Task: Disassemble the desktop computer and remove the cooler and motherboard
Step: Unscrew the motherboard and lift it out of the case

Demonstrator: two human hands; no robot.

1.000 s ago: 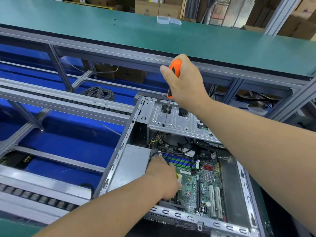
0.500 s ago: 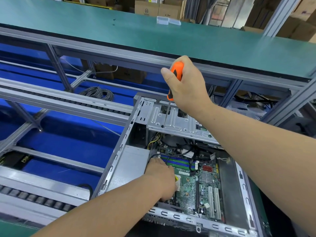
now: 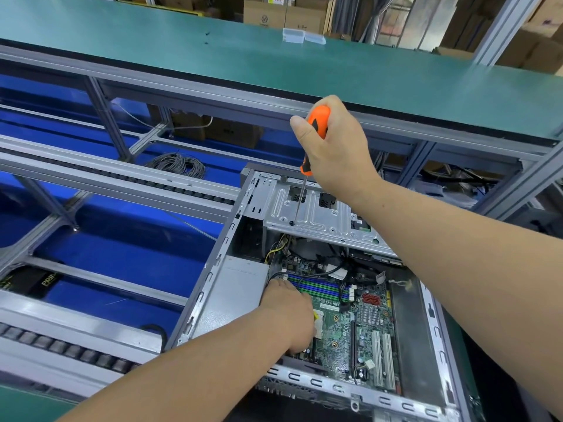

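I take the open computer case (image 3: 210, 278) as my landmark. Just inside its left wall sits the grey power supply (image 3: 240, 287), and beside that my left hand (image 3: 289, 315) rests on the motherboard (image 3: 350, 324); whether its fingers pinch anything underneath I cannot tell. The board lies flat on the case floor, thin, stiff and fragile, so I judge it wants lifting by its bare edges once unscrewed. At the far end of the case, my right hand (image 3: 338, 150) is wrapped round the orange screwdriver (image 3: 316, 123), its tip set on a screw (image 3: 292, 222) in the metal drive bracket (image 3: 320, 214).
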